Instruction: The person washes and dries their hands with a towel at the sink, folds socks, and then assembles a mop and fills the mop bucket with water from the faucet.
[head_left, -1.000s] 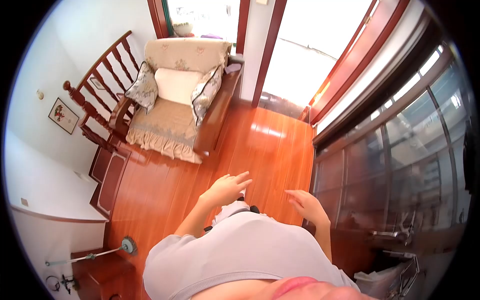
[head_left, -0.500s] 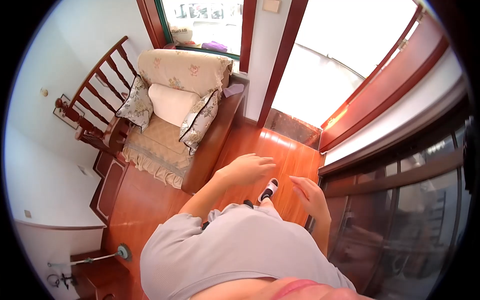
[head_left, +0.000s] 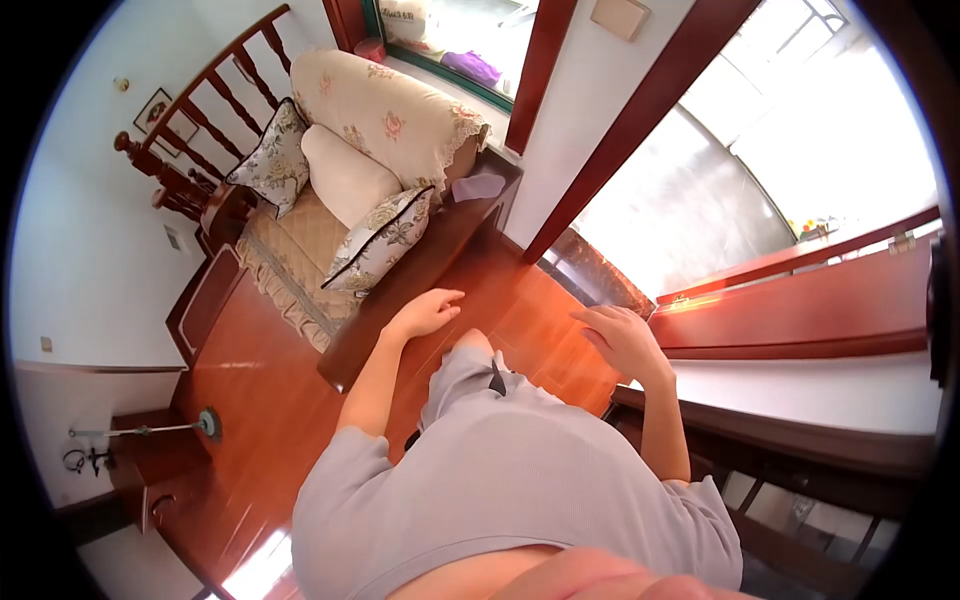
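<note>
My left hand (head_left: 428, 312) hangs in the air over the wooden floor, beside the dark wooden arm of the sofa (head_left: 400, 265). Its fingers are loosely bent and nothing shows in them. On the other side, my right hand (head_left: 622, 340) is held out near the doorway, fingers stretched and thumb apart, holding nothing. A lilac cloth (head_left: 478, 187) lies on the sofa's arm. Flowered cushions (head_left: 385, 240) and a plain cream cushion (head_left: 345, 178) rest on the seat.
An open doorway with a dark stone sill (head_left: 600, 270) lies ahead to the right, its red door (head_left: 800, 310) swung open. A dark cabinet (head_left: 780, 450) stands at my right. At the lower left, a mop (head_left: 208, 424) leans out near a wooden cabinet (head_left: 160, 455).
I have moved nearer the doorway, and the view has turned. My left hand has drawn back to the left; a knee now shows where the slippered foot was. Both hands stay empty.
</note>
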